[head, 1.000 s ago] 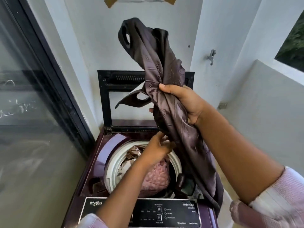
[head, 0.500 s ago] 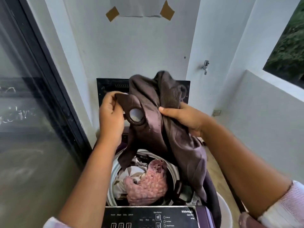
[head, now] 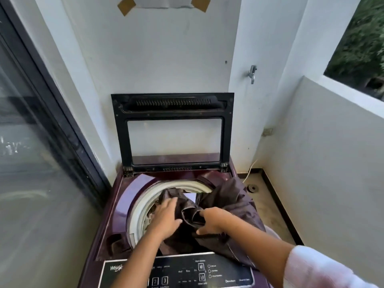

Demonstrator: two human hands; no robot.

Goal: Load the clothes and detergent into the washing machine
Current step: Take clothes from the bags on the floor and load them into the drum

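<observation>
A purple top-loading washing machine stands below me with its black-framed lid raised against the wall. A dark brown garment lies over the white drum rim, part inside the drum and part draped over the machine's right side. My left hand presses flat on the cloth inside the drum opening. My right hand grips a bunched fold of the same garment. The clothes underneath are hidden by it. No detergent is in view.
The control panel runs along the near edge. A glass sliding door lines the left side. A wall tap and a low white wall are on the right, with a floor drain beside the machine.
Both hands came down from chest height with the brown garment, which now sits in the drum opening and covers the pink clothes seen before.
</observation>
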